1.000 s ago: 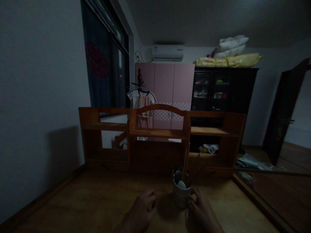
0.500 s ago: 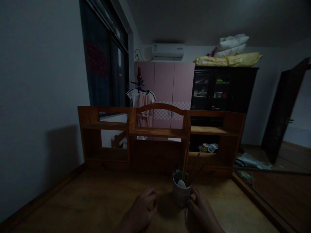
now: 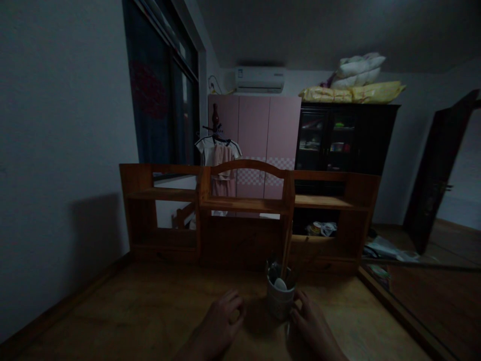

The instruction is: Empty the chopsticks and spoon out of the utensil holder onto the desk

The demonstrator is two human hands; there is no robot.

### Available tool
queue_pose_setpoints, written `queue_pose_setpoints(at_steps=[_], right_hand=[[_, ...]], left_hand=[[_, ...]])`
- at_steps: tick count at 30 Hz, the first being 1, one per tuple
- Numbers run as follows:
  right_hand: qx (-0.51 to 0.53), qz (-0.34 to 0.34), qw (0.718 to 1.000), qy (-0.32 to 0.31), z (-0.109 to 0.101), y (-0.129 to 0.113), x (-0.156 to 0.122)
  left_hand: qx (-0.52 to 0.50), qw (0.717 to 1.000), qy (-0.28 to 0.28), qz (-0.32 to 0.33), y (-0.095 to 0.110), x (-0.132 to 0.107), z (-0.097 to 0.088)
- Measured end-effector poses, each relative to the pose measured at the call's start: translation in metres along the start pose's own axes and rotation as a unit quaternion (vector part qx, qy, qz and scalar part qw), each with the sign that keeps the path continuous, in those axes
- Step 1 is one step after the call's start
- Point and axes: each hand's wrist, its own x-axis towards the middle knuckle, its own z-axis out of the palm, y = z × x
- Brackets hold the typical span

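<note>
Hands, left point(image 3: 221, 323) and right point(image 3: 310, 326), seemingly flanking utensil cup point(image 3: 280, 300).

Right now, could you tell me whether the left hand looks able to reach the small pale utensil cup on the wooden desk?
Probably yes: the left hand rests beside the small pale utensil cup, with only bare wooden desk between them.
</note>
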Motion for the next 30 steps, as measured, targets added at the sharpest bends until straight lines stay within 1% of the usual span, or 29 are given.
queue_pose_setpoints(at_steps=[5, 8, 16, 20, 30], right_hand=[[0.011, -0.011, 1.0, -0.009, -0.0032, -0.0071, -0.0008], [0.014, -0.007, 1.0, 0.0, -0.0042, -0.01, -0.002], [0.023, -0.001, 1.0, 0.005, -0.0033, -0.0086, -0.0021], [0.04, -0.005, 0.999, -0.004, -0.0029, -0.0078, -0.0017], [0.017, 0.01, 1.0, 0.0, -0.0018, -0.0054, -0.0025]], left_hand=[[0.009, 1.0, 0.001, -0.001, -0.0002, -0.0003, 0.0005], [0.006, 1.0, 0.001, 0.003, 0.0012, -0.0012, 0.0001], [-0.014, 1.0, -0.001, 0.011, 0.0029, -0.0019, 0.0008], [-0.026, 1.0, -0.006, 0.013, 0.0031, -0.0019, 0.0005], [-0.011, 1.0, -0.009, 0.004, 0.0023, -0.0001, 0.0015]])
